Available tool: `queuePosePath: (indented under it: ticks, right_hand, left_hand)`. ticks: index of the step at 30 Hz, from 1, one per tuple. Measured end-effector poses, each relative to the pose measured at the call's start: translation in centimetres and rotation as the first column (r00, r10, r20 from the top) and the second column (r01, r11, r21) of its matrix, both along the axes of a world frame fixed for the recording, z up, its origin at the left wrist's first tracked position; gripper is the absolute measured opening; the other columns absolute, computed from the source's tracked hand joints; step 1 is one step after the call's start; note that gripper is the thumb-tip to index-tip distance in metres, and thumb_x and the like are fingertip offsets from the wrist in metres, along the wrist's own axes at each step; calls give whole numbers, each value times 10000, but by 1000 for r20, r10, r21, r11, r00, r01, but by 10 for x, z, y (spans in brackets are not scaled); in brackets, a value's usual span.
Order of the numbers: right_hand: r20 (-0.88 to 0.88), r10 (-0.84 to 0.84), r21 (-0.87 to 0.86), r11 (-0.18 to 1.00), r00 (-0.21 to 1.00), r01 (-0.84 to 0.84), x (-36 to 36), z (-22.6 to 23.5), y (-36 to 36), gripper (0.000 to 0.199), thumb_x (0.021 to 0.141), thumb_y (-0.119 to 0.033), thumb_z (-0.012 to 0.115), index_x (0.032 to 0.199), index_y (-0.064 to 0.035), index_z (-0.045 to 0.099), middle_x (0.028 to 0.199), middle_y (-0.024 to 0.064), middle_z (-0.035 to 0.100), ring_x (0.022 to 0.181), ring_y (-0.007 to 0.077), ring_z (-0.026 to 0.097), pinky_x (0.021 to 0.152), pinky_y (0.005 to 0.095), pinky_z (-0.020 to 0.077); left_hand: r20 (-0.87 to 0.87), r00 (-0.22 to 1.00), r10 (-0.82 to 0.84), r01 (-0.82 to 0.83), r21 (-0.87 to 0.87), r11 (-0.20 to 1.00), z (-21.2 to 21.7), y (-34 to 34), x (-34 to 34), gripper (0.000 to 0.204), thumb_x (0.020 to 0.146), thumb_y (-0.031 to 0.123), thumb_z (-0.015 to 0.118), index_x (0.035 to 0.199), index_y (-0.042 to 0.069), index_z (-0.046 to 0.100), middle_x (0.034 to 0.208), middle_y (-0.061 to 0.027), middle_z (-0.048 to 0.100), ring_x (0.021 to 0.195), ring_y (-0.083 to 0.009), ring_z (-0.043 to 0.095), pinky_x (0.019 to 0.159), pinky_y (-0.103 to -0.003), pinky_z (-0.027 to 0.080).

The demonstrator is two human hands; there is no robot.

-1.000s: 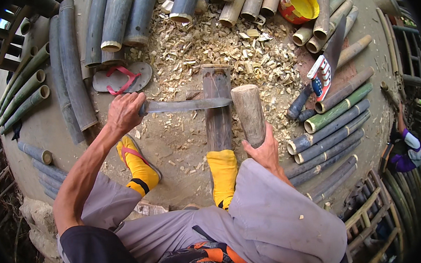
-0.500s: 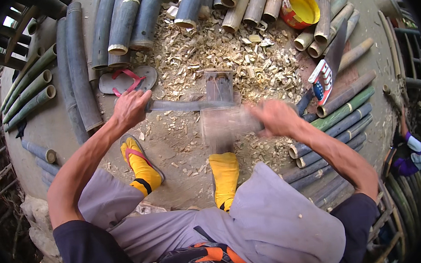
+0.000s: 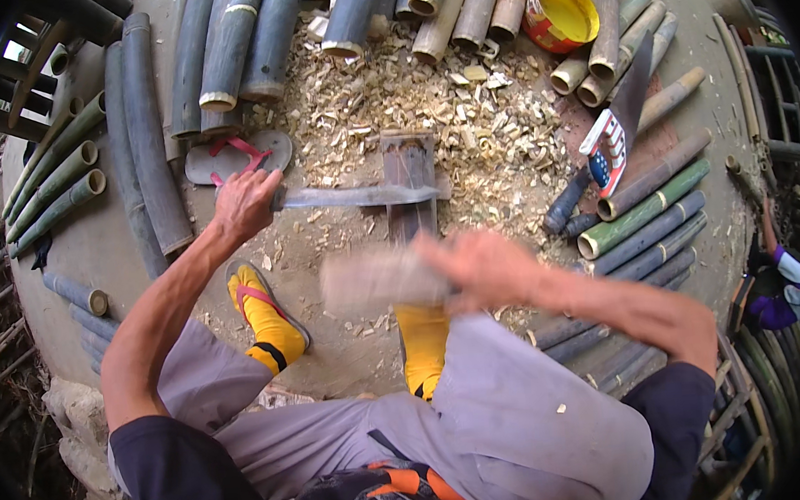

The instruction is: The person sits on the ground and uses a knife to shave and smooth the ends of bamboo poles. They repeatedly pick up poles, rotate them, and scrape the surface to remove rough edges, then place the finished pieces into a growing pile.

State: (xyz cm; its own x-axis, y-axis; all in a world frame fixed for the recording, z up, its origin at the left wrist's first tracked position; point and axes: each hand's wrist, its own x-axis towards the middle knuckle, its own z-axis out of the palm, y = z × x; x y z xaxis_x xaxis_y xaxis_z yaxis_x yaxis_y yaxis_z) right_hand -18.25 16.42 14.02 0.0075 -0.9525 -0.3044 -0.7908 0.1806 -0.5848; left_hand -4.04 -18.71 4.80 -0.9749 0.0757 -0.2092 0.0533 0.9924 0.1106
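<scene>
My left hand (image 3: 248, 204) is closed round the handle of a long machete (image 3: 349, 197). Its blade lies level across a short dark bamboo piece (image 3: 407, 153) in front of my right foot. Blurred by motion, my right hand (image 3: 491, 266) grips a wooden mallet (image 3: 379, 280). The mallet's head is on my side of the blade, over the toe of my yellow sock (image 3: 423, 342), apart from the machete. It hides the near end of the bamboo.
Wood chips (image 3: 445, 105) cover the ground beyond the bamboo. Cut bamboo poles (image 3: 243, 46) lie around. A yellow-lined bucket (image 3: 562, 13), a handsaw (image 3: 610, 144) and a loose sandal (image 3: 265, 152) lie within the ring. Another person (image 3: 783, 286) is at the far right.
The mallet has moved toward me and to the left, off the bamboo beside the blade. My left hand and the machete have barely shifted.
</scene>
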Motion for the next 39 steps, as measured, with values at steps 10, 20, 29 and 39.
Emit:
queuePosePath:
  ticks: [10, 20, 29, 39]
  right_hand:
    - [-99, 29, 313, 950, 995, 4, -21, 1, -22, 727, 734, -419, 703, 1229, 7, 383, 786, 158, 605, 643, 301, 625, 541, 408, 525]
    - [-129, -33, 385, 919, 991, 81, -41, -14, -28, 604, 780, -485, 652, 1113, -32, 432, 696, 133, 586, 546, 242, 575, 433, 358, 485]
    - [-242, 110, -19, 993, 964, -118, -62, -60, -5, 762, 721, -472, 724, 1253, -32, 402, 878, 146, 614, 755, 261, 611, 629, 395, 515]
    - [-152, -90, -217, 975, 984, 56, -60, -55, 15, 712, 621, -350, 781, 1211, -70, 498, 859, 148, 599, 759, 296, 620, 633, 401, 509]
  left_hand:
    - [-25, 1000, -5, 5, -12, 1000, -1, 2, -5, 276, 660, 41, 614, 913, 81, 512, 774, -79, 592, 793, -272, 617, 655, -399, 451]
    - [-46, 999, 14, -16, -40, 999, -5, 3, -17, 266, 656, 50, 620, 896, 98, 514, 771, -75, 589, 801, -268, 617, 643, -401, 445]
    - [-41, 999, 6, -7, -34, 999, -2, 7, -25, 231, 674, 58, 619, 878, 101, 520, 767, -64, 583, 789, -258, 608, 637, -397, 433]
    - [-54, 998, 44, -45, -17, 999, -9, 7, -20, 257, 647, 37, 636, 866, 102, 520, 749, -56, 551, 780, -248, 582, 642, -381, 404]
